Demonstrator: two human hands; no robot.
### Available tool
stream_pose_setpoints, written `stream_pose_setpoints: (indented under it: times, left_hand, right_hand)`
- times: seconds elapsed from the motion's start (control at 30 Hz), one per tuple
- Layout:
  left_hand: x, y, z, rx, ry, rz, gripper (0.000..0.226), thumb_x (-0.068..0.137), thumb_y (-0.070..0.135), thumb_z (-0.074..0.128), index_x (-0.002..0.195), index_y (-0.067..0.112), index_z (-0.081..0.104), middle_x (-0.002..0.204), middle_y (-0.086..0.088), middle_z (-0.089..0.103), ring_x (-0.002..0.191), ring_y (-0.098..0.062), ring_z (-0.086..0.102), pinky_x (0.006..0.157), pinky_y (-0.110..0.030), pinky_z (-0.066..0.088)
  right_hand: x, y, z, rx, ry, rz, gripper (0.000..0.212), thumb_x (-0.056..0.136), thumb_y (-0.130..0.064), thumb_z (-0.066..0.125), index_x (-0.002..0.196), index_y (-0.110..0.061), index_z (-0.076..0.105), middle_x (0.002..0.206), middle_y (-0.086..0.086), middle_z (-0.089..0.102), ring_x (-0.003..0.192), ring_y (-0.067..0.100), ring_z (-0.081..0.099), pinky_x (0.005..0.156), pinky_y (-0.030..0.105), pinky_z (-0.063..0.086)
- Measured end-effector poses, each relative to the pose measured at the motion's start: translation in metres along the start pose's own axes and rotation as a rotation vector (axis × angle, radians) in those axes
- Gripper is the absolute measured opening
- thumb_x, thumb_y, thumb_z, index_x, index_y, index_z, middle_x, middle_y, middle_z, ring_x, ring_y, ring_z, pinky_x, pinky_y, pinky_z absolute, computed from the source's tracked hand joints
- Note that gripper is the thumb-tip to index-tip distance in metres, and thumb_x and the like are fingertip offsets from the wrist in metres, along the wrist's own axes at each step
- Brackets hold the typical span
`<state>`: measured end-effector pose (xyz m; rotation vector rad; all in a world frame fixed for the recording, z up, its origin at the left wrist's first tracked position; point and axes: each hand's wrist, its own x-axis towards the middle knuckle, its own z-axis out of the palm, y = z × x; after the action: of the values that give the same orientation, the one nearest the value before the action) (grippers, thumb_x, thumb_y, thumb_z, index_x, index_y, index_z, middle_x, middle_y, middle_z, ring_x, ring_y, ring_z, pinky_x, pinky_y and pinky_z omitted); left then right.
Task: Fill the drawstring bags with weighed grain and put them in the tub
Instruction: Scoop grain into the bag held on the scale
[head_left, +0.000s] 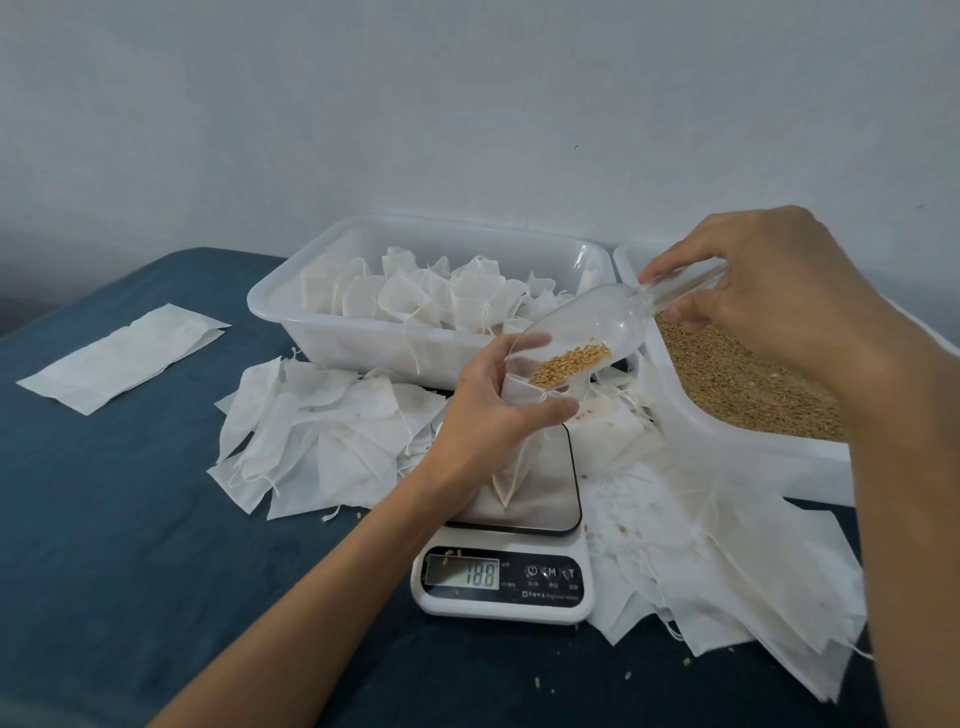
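With filled bags heaped in the tub (291, 291), the left hand (488, 410) pinches the open drawstring bag (511, 467) on the scale (501, 582) reading 18.8, while the right hand (769, 291) grips the tilted scoop (587, 338), so the next move probably calls for trickling grain slowly.

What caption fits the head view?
Right hand tips scoop of grain into bag held by left hand on scale.

Clear scoop (587, 332) of grain over bag (511, 457) on scale (506, 577)
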<state>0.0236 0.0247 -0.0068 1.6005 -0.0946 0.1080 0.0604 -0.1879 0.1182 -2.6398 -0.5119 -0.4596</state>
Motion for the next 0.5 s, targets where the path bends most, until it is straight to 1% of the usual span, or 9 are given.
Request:
stream_pose_setpoints:
  times: [0.1, 0.2, 0.33, 0.43, 0.5]
  left_hand:
    - [-0.0007, -0.0003, -0.0011, 0.002, -0.007, -0.001, 0.061, 0.080, 0.007, 0.088, 0.130, 0.030, 0.064, 0.130, -0.014, 0.062, 0.106, -0.029, 0.075, 0.106, -0.051, 0.054]
    - [-0.0006, 0.0003, -0.0015, 0.009, -0.007, -0.006, 0.062, 0.078, 0.011, 0.089, 0.132, 0.031, 0.064, 0.130, -0.013, 0.062, 0.108, -0.029, 0.074, 0.106, -0.051, 0.053]
    - [-0.0005, 0.0010, -0.0001, -0.003, -0.001, -0.008, 0.067, 0.068, 0.023, 0.087, 0.130, 0.033, 0.064, 0.132, -0.012, 0.061, 0.113, -0.030, 0.071, 0.107, -0.050, 0.053]
    - [-0.0002, -0.0004, -0.0002, -0.015, -0.001, -0.004, 0.067, 0.068, 0.023, 0.087, 0.129, 0.034, 0.065, 0.132, -0.013, 0.062, 0.120, -0.031, 0.067, 0.109, -0.052, 0.051]
    - [-0.0002, -0.0007, -0.0004, -0.023, -0.003, -0.007, 0.066, 0.068, 0.023, 0.088, 0.129, 0.034, 0.065, 0.132, -0.012, 0.063, 0.121, -0.031, 0.067, 0.109, -0.053, 0.051]
  right_hand:
    - [0.0001, 0.0005, -0.0004, -0.005, 0.005, -0.007, 0.037, 0.072, -0.010, 0.087, 0.101, -0.032, 0.078, 0.102, -0.005, 0.071, 0.091, 0.024, 0.065, 0.090, 0.049, 0.050]
    - [0.0005, -0.0003, 0.0005, -0.037, 0.014, -0.019, 0.038, 0.072, -0.013, 0.088, 0.102, -0.034, 0.078, 0.105, -0.005, 0.071, 0.093, 0.027, 0.062, 0.091, 0.050, 0.049]
    - [0.0006, -0.0010, 0.0019, -0.047, 0.027, -0.027, 0.038, 0.072, -0.015, 0.087, 0.102, -0.036, 0.077, 0.104, -0.005, 0.070, 0.095, 0.030, 0.059, 0.090, 0.050, 0.048]
    - [0.0003, -0.0003, 0.0014, -0.038, 0.028, -0.026, 0.038, 0.072, -0.014, 0.087, 0.101, -0.035, 0.077, 0.103, -0.005, 0.070, 0.092, 0.027, 0.059, 0.089, 0.049, 0.049]
    - [0.0004, 0.0000, 0.0012, -0.036, 0.028, -0.024, 0.038, 0.072, -0.014, 0.088, 0.102, -0.034, 0.077, 0.104, -0.005, 0.071, 0.091, 0.025, 0.059, 0.089, 0.048, 0.049]
